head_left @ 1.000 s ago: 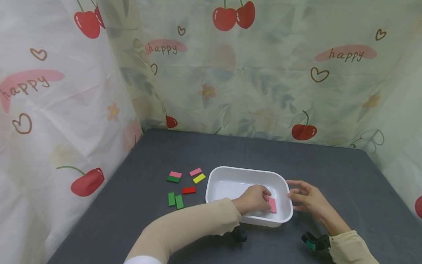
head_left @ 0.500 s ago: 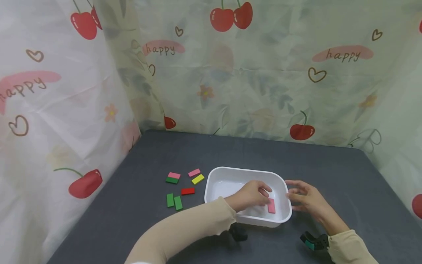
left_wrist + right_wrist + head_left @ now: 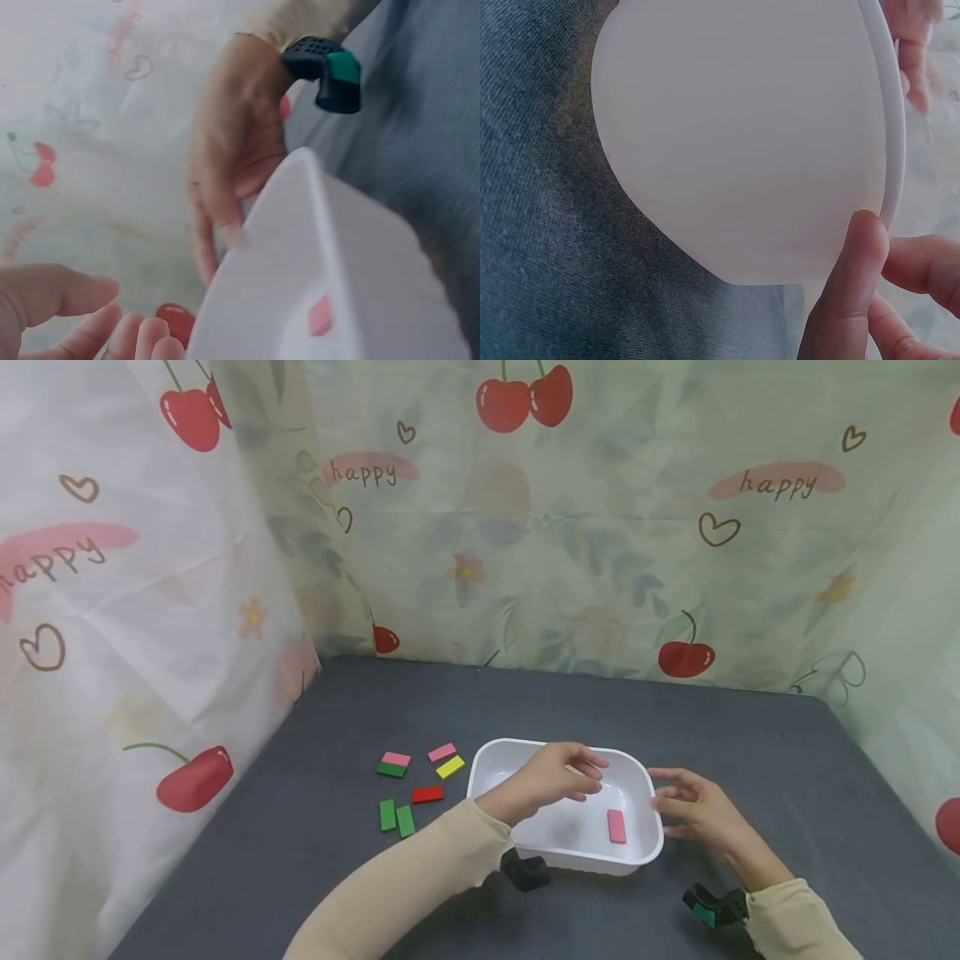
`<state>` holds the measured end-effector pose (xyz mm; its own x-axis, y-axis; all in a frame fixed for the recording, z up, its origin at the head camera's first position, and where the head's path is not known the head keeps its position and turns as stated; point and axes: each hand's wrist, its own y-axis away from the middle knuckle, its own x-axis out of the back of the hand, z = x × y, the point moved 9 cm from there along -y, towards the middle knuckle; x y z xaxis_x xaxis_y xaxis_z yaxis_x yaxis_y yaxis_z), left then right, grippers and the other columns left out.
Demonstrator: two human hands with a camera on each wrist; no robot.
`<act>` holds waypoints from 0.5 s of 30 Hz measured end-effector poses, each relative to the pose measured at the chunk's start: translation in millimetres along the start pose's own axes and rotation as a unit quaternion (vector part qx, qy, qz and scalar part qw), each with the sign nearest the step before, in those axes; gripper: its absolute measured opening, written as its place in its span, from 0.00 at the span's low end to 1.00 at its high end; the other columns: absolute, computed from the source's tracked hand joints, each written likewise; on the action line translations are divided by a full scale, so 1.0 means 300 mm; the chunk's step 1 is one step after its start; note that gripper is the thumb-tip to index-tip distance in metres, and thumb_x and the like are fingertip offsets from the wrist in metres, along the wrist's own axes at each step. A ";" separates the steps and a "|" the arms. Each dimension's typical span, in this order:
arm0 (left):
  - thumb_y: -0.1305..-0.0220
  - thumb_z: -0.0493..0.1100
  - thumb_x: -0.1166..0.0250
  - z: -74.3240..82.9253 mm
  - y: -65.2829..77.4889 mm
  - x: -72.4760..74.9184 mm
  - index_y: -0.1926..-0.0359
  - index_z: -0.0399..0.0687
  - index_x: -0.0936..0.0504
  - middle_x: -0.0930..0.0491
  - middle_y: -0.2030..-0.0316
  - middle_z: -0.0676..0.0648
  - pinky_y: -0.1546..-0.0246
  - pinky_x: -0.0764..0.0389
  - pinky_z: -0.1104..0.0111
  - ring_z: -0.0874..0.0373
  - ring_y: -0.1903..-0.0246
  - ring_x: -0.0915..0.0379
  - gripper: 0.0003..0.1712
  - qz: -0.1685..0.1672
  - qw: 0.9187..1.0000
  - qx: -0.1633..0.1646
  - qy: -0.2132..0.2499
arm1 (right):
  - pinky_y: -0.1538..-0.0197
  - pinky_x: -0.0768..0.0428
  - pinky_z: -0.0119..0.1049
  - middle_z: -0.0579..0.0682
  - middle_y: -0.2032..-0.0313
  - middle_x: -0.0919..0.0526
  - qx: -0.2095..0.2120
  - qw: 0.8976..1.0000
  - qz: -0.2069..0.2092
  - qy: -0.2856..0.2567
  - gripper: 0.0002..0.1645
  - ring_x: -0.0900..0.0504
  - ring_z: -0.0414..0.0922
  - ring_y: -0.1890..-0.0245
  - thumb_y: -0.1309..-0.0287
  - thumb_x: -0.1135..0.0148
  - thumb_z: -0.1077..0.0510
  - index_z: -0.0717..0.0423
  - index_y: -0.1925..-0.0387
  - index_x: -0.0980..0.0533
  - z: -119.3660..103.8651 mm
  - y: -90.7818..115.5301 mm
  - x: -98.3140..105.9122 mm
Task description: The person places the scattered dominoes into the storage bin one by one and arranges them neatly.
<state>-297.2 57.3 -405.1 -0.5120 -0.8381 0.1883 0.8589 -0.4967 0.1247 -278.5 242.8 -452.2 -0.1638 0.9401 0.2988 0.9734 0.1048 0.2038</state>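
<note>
A white plastic tub (image 3: 495, 753) with rounded corners stands on the dark cloth. One pink block (image 3: 617, 827) lies flat on its floor near the right end. Over the tub hovers my left hand (image 3: 558, 774), fingers loosely bent with nothing between them; the left wrist view shows its fingertips (image 3: 154, 334) apart from the tub. At the tub's right end, my right hand (image 3: 701, 810) rests against the outside with fairly straight fingers. In the right wrist view the thumb (image 3: 855, 262) touches the outer wall just below the rim.
Left of the tub lie a red block (image 3: 427, 794), a yellow block (image 3: 450, 767), a pink block (image 3: 442, 752), two green blocks (image 3: 387, 815) side by side, and a pink-and-green pair (image 3: 393, 765). Printed curtains (image 3: 540, 568) enclose the table's back and sides.
My left hand has let go of the pink block inside the tub, then lifted and moved back to the left. The right hand stays at the tub's end.
</note>
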 end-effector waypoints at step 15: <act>0.42 0.37 0.36 0.062 0.066 0.226 0.49 0.44 0.23 0.22 0.61 0.48 0.59 0.22 0.65 0.55 0.61 0.24 0.18 0.042 0.998 -0.034 -0.014 | 0.61 0.20 0.44 0.58 0.59 0.25 -0.010 1.000 0.009 0.018 0.38 0.23 0.46 0.61 0.47 0.35 0.54 0.60 0.37 0.38 -0.001 -0.001 -0.001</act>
<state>-315.0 -5.1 -371.9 -0.4374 -0.8711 0.2235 0.8971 -0.4400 0.0408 -278.9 242.3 -452.1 -0.1514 0.9296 0.3361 0.9729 0.0801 0.2167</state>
